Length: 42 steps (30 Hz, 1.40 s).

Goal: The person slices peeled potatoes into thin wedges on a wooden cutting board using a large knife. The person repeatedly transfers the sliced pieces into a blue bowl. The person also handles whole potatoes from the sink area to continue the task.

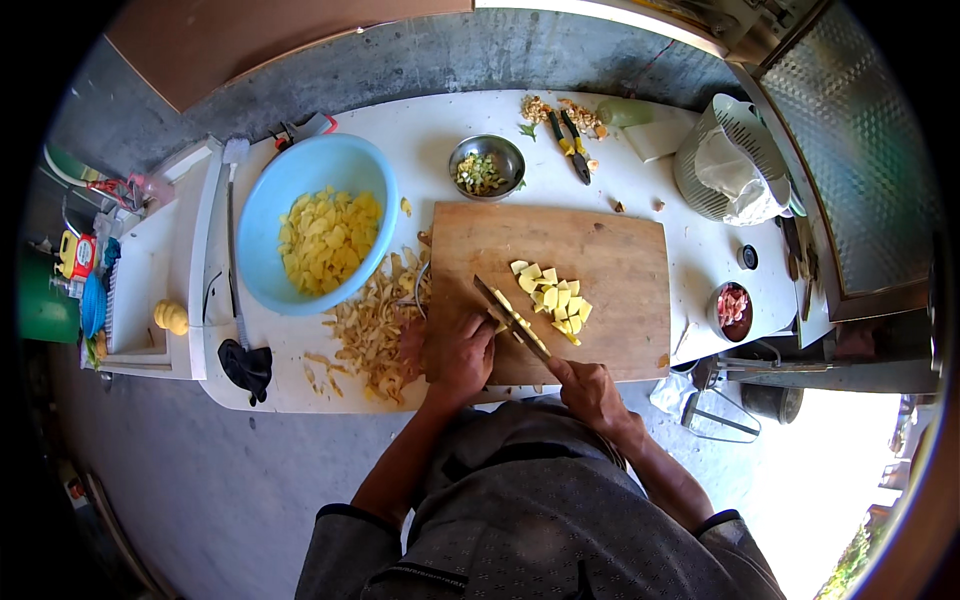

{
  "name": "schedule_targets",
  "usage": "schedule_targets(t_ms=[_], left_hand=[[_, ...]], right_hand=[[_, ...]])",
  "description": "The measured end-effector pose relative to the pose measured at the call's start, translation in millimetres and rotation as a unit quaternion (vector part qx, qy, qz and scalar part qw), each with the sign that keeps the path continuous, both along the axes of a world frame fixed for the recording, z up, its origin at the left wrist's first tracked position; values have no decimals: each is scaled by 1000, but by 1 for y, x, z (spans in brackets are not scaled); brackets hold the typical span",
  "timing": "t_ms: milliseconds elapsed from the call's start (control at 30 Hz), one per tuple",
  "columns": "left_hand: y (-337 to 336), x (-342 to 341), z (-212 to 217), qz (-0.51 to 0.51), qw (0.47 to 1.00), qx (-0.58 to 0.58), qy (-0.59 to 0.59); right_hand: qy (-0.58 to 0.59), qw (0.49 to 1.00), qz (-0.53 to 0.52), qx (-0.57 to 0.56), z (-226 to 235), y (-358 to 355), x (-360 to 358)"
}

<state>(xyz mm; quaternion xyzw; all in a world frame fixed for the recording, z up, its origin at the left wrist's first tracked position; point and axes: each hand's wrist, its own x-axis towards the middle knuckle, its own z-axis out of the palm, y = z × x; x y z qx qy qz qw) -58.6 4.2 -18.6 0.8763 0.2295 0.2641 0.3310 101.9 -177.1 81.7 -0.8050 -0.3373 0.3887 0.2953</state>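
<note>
The cutting board at centre frame is matt, bare wood with a worn grain. The knife on it has a dull metal blade. At upper left, the blue bowl is smooth, glossy plastic; the small bowl above is shiny metal. The table looks white, smooth and stained.

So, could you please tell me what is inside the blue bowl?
The blue bowl holds a heap of yellow potato pieces. Whatever lies beneath the heap is covered.
</note>
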Motion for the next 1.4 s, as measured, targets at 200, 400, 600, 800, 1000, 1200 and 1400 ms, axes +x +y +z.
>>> schedule_targets(t_ms=[200,400,600,800,1000,1200,1400], left_hand=[[0,2,6,19,999,24,-22],[-2,0,6,1,1000,-7,3],[-1,-1,8,2,1000,-15,6],[0,-4,5,7,1000,1,-8],[0,-5,-1,8,1000,-9,-8],[1,-6,7,-1,999,-12,30],[-2,-4,4,17,1000,3,-1]], right_hand=[[-48,998,41,-2,2,-9,-3],[-102,993,59,-4,-19,5,-6],[-7,1000,5,21,-6,5,-4],[-26,999,40,12,12,-6,-2],[-45,998,43,18,19,-13,-6],[-41,997,41,50,-8,2,-3],[-15,999,20,38,-16,0,-3]])
